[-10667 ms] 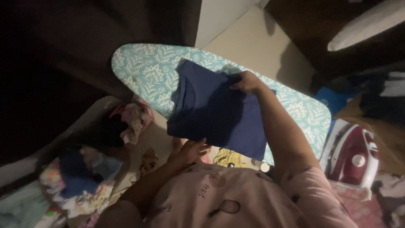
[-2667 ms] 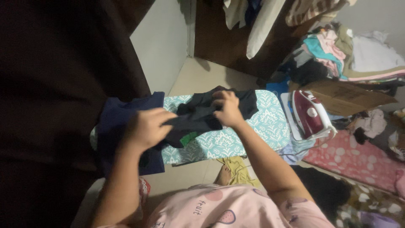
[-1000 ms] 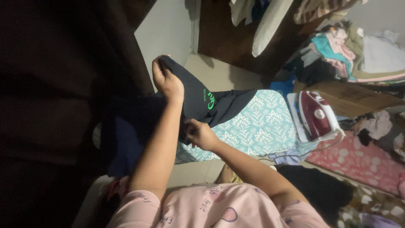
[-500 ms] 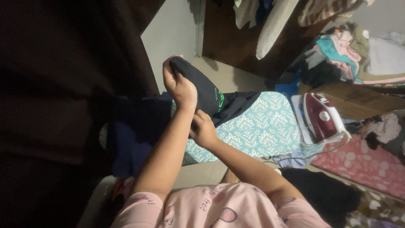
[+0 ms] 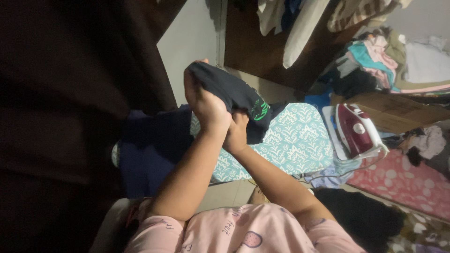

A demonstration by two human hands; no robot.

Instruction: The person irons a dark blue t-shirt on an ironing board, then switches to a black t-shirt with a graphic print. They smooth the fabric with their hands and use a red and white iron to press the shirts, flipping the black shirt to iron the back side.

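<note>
A dim, cluttered room holds a teal ironing board with a white leaf pattern (image 5: 300, 140), a dark blue garment (image 5: 152, 150) draped over its left end and a maroon and white steam iron (image 5: 358, 131) resting at its right end, with heaps of mixed clothes (image 5: 389, 61) behind. Above the board, the left hand (image 5: 206, 105) is clenched around a bunched dark cloth garment with a small green print (image 5: 236, 98), lifting it clear of the cover. The right hand (image 5: 236, 133), touching the left just below it, pinches the same garment's lower part.

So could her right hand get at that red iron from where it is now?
Probably, but not freely: the right hand is gripping the dark garment together with the left hand. The red iron stands unobstructed at the ironing board's end.
</note>
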